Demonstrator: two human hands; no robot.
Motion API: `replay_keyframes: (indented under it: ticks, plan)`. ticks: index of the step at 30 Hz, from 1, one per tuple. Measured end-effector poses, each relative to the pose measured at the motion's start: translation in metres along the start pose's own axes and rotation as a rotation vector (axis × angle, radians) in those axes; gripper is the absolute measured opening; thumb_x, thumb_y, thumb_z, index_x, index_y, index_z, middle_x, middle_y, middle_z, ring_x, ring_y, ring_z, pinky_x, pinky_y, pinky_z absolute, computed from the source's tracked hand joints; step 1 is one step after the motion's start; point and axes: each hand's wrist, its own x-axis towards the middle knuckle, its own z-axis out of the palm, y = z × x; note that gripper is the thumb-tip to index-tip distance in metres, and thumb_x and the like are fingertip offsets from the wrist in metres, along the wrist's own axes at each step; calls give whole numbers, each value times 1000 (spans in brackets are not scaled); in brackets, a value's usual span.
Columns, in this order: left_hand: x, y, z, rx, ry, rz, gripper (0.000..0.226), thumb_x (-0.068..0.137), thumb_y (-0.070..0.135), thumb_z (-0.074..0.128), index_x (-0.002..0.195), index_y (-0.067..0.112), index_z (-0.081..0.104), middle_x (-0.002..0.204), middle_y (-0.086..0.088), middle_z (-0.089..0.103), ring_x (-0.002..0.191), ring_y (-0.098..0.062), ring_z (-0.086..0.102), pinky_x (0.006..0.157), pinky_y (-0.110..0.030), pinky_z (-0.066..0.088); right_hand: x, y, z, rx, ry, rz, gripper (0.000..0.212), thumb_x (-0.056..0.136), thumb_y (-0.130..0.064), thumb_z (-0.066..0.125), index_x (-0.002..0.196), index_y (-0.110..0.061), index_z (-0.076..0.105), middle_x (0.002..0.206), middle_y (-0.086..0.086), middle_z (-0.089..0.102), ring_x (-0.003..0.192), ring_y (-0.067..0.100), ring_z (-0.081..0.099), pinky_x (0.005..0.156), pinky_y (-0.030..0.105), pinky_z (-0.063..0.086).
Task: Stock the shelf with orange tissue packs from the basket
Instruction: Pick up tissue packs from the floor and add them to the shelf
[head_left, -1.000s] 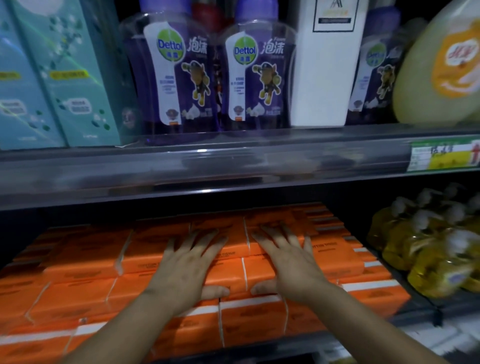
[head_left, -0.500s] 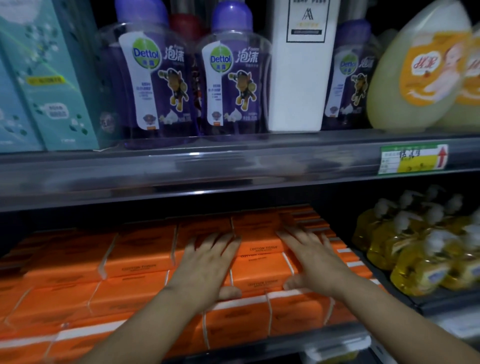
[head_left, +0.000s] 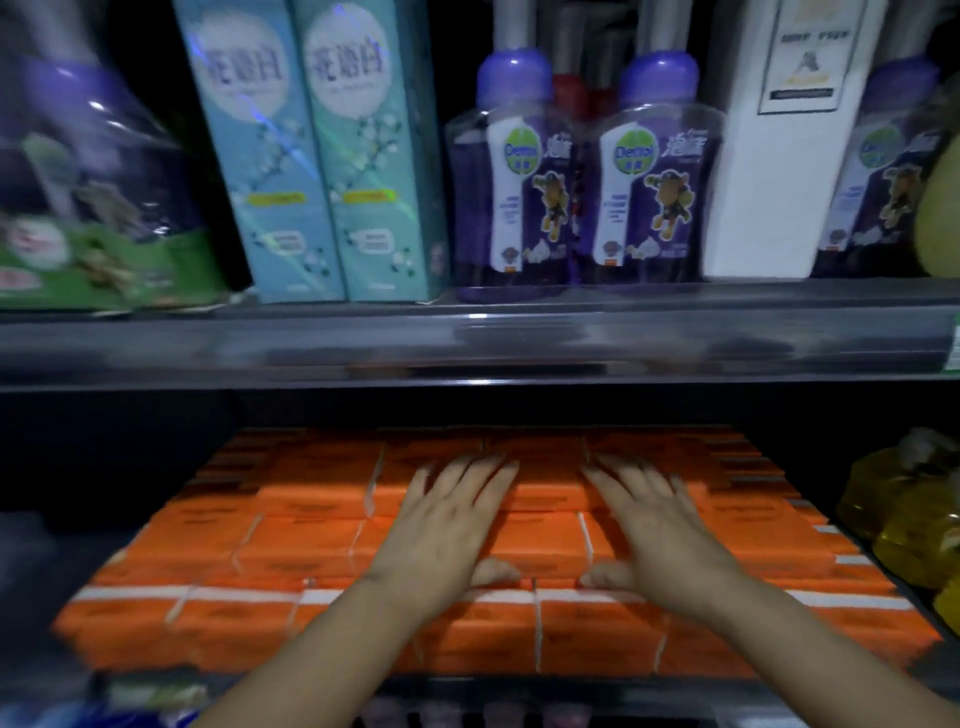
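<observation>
A: Hands: how many are showing, and what are they doing?

B: Two. The left hand (head_left: 447, 525) and the right hand (head_left: 660, 525) are lying palm-down, side by side, on the orange tissue packs (head_left: 311, 530). All fingers are stretching out flat and spread, grasping nothing. The thumbs are pointing toward each other, not touching.

A: Where are the packs sitting?

B: On the lower shelf, lying flat in rows from the near edge to the far back, across the middle of the scene. Blur is smearing the seams, so I am not getting a true count.

A: And above?

B: The upper shelf rail (head_left: 467, 343) is running straight across. On that shelf, left to right: one purple-and-green bag (head_left: 78, 197), blurred; two teal boxes (head_left: 265, 156) standing upright and touching; two purple Dettol bottles (head_left: 514, 171) side by side; one white carton (head_left: 779, 156); then a third purple bottle of the same kind, near the right edge.

A: Right of the packs?

B: Yellow bottles (head_left: 909, 525) are crowding beside them on the lower level. They are too blurred to count.
</observation>
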Motion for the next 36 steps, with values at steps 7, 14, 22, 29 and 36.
replay_keyframes:
  ticks: [7,14,22,29,36]
  plan:
    - [-109,-113,-13,29,-112,-328,101,48,73,69,131,20,45,129,0,57,115,-21,53,80,-44,55,27,-105,15,70,-27,-192,102,76,-58,63,148,-31,-3,156,-13,-5,145,16,-5,117,41,-3]
    - [-176,-174,-14,-102,-213,-712,89,79,66,51,150,28,13,155,5,14,135,-25,24,101,-42,42,58,-175,29,61,-23,-232,95,79,-53,62,149,-31,1,156,-11,-2,145,17,-5,116,45,1]
    - [-172,-188,0,-268,-183,-791,96,76,67,57,150,30,8,157,-1,6,138,-31,14,111,-43,29,85,-205,31,-9,-47,-162,96,78,-58,60,148,-35,-1,158,-6,-5,145,22,-4,116,51,1]
    - [-146,-181,13,-224,-266,-741,93,73,72,55,148,38,12,157,7,4,144,-25,0,112,-57,16,89,-203,36,-2,-89,-165,88,81,-60,56,148,-35,6,158,-5,3,145,22,3,116,49,5]
    - [-138,-176,23,-179,-260,-755,79,79,71,47,146,37,22,155,8,16,142,-21,9,108,-64,13,91,-202,40,20,-93,-163,85,82,-59,55,148,-36,7,158,-5,3,146,20,2,117,49,2]
